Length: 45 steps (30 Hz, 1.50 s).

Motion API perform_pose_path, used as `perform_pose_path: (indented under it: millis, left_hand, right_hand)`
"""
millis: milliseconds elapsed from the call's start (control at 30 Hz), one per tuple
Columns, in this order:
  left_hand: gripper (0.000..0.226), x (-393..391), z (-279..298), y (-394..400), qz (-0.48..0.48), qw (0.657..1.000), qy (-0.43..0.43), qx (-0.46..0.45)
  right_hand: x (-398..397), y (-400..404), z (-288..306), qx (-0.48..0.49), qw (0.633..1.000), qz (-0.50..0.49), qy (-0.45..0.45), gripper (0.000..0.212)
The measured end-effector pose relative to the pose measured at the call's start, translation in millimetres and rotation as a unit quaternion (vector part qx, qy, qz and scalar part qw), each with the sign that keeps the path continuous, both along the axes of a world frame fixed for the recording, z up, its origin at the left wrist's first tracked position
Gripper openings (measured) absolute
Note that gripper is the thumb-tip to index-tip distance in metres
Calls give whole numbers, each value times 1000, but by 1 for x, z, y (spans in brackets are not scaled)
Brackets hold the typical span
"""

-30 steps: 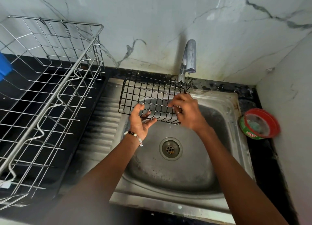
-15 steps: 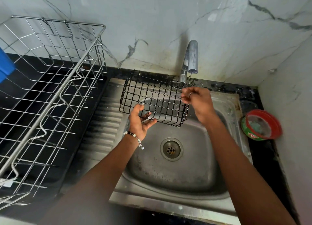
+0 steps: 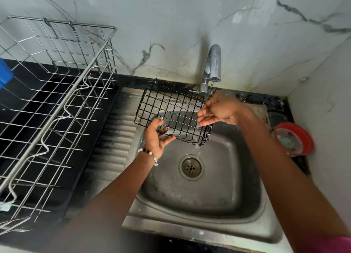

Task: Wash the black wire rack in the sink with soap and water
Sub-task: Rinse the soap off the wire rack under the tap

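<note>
The black wire rack [image 3: 171, 110] hangs tilted over the steel sink [image 3: 205, 232], its right end under the tap [image 3: 212, 66]. My left hand [image 3: 155, 137] grips the rack's near lower edge. At the rack's right end my right hand [image 3: 218, 110] is cupped palm up, fingers apart, in a thin stream of water. Water runs off the rack's right corner toward the drain [image 3: 191, 167]. No soap shows on the rack.
A large silver wire dish rack [image 3: 57, 93] on a black tray fills the counter at left, with something blue [image 3: 4, 72] at its edge. A round red-rimmed tub [image 3: 293, 138] sits in the right corner. Marble walls close in behind and to the right.
My right hand left the rack's front edge, rose to the tap, then came down cupped beside the rack. Water now flows. My left hand kept its hold.
</note>
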<state>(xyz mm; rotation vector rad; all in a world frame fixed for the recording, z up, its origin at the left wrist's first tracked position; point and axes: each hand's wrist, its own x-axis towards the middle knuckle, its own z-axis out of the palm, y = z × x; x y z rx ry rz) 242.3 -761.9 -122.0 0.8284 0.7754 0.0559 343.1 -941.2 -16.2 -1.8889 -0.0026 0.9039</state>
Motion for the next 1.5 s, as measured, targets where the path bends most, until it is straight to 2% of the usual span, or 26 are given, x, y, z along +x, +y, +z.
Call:
perform_pose_path:
  millis: [133, 200, 333, 433, 600, 667, 867, 1033, 1100, 1200, 1300, 1367, 1433, 1500]
  left_hand:
    - [20, 0, 2, 2, 1, 1000, -9, -6]
    - [14, 0, 0, 2, 7, 1000, -11, -10]
    - [6, 3, -3, 0, 13, 1000, -10, -23]
    - [7, 3, -4, -2, 13, 999, -6, -35]
    - [10, 2, -4, -7, 9, 999, -4, -50]
    - [9, 3, -3, -8, 8, 999, -5, -48]
    - [7, 8, -5, -5, 8, 1000, -4, -26]
    - [8, 5, -10, 3, 35, 998, -10, -48]
    - [7, 4, -9, 4, 43, 998, -12, -52]
    - [4, 4, -6, 4, 39, 998, -13, -49]
    - [5, 5, -6, 6, 34, 999, -12, -36]
    - [6, 6, -7, 7, 29, 999, -11, -31]
    - [5, 6, -8, 8, 21, 999, -11, -31]
    - [7, 6, -11, 8, 6, 1000, -7, -29]
  right_hand:
    - [2, -2, -13, 17, 998, -24, -57, 17]
    - [0, -2, -18, -27, 988, -5, -149, 12]
    - [-10, 0, -31, -153, 921, 107, -343, 15]
    - [-18, 3, -41, -194, 894, 140, -380, 22]
    - [-23, 3, -45, -269, 840, 133, -453, 24]
    - [-22, 1, -50, -267, 834, 135, -463, 24]
    - [-10, -12, -53, -130, 902, 120, -393, 26]
    - [-2, -16, -44, -50, 922, 18, -384, 12]
    - [-3, -10, -45, -59, 923, 44, -377, 17]
    - [-7, 2, -52, -123, 900, 113, -402, 18]
    - [-8, 7, -56, -131, 898, 112, -404, 11]
    - [-5, 6, -51, -71, 937, 24, -340, 9]
    - [-2, 6, -38, 52, 973, -101, -199, 9]
    - [0, 5, -20, 151, 970, -174, -75, 14]
